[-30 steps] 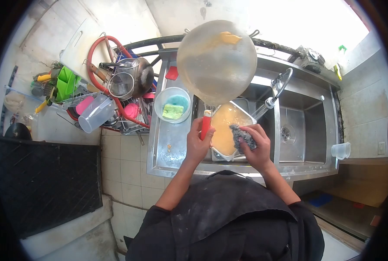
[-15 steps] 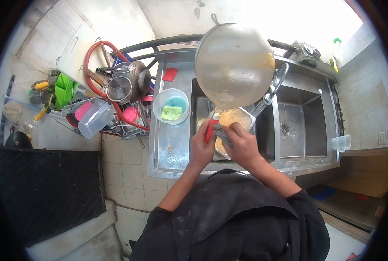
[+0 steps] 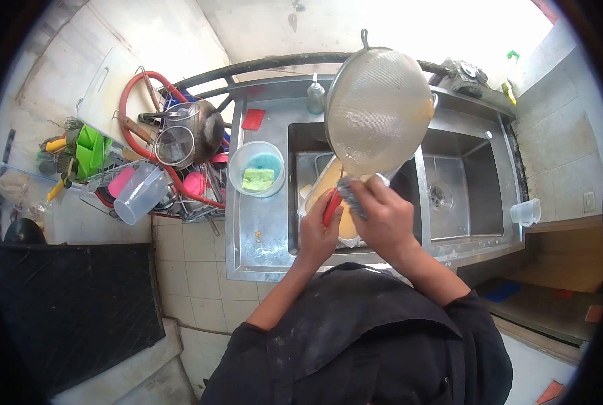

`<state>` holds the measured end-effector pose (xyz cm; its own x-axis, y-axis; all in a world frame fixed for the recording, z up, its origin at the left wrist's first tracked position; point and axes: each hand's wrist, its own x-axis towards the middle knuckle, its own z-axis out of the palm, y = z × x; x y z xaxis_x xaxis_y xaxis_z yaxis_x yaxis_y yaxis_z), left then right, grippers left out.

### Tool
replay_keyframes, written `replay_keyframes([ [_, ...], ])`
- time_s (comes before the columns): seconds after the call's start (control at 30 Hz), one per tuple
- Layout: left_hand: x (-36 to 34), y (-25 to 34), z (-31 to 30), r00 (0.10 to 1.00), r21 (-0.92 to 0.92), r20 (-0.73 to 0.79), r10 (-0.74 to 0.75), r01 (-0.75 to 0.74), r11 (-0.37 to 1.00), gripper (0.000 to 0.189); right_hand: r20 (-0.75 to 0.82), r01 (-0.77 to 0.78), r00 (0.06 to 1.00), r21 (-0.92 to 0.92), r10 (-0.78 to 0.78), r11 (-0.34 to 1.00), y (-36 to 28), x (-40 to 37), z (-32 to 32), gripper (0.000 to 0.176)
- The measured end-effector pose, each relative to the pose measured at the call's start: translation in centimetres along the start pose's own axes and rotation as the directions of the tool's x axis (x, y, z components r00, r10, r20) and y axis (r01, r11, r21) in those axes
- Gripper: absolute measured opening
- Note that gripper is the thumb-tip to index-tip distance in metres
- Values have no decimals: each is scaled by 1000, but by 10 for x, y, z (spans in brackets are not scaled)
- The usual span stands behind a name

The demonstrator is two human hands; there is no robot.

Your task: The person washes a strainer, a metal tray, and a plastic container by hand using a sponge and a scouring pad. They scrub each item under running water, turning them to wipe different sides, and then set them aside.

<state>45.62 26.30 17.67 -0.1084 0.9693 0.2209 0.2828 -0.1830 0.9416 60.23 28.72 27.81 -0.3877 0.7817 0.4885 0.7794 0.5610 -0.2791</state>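
Observation:
A large mesh strainer [image 3: 380,108] is held up over the left sink basin, its round wire bowl away from me. My left hand [image 3: 319,234] is closed around its red handle [image 3: 331,206]. In my right hand [image 3: 387,219] is a grey scouring pad [image 3: 351,196], pressed near where the handle meets the mesh. Below, a pale container [image 3: 307,206] with yellowish liquid [image 3: 328,181] sits in the basin, partly covered by my hands and the strainer.
Left of the basin stands a clear tub [image 3: 237,177] holding a green-yellow sponge [image 3: 257,179] in bluish liquid. A soap bottle [image 3: 316,96] is behind. A dish rack [image 3: 200,196] crowded with pots and cups stands left. A second basin [image 3: 474,179] lies right, beside a plastic cup [image 3: 526,212].
The strainer has tilted and shifted right, uncovering the soap bottle behind it. My right hand has moved the scouring pad slightly along the handle's upper end. The view has shifted a little.

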Motion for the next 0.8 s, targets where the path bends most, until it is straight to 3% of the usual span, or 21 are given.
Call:
replay_keyframes([
  [0.17,6,-2,-1,997,-52,-43,60,-62,997,37,170,-69,983,7,66,998,8,-27,17,37],
  [0.23,7,1,-4,999,-93,-22,-27,25,995,38,220,-132,968,57,116,990,8,-31,11,39],
  [0.27,9,0,-5,1000,-91,-3,-22,21,996,39,108,-108,989,91,98,990,7,-28,7,40],
  [0.3,9,-1,-3,1000,-94,-2,-25,25,995,39,112,-110,989,89,99,990,5,-20,7,40],
  [0.37,9,-1,1,999,-152,11,-30,31,988,38,-108,-29,993,97,40,995,2,-4,9,44],
  [0.43,7,-6,5,999,-128,-5,54,-55,990,38,-95,-8,995,86,17,996,6,-10,24,45],
  [0.5,9,-6,3,990,-102,-22,140,-141,985,38,40,-55,998,124,51,991,7,-26,27,45],
  [0.53,8,-2,1,999,-212,6,38,-36,977,39,149,-98,986,113,80,989,10,-32,28,42],
  [0.57,6,1,-1,997,-315,47,-65,76,946,39,154,-97,985,116,79,988,12,-37,28,42],
  [0.67,9,7,0,998,-343,46,-37,50,938,41,-175,-60,979,227,102,972,9,-29,14,44],
  [0.8,2,7,8,998,-322,40,-49,59,945,35,-170,-66,981,161,93,985,7,-13,17,45],
])
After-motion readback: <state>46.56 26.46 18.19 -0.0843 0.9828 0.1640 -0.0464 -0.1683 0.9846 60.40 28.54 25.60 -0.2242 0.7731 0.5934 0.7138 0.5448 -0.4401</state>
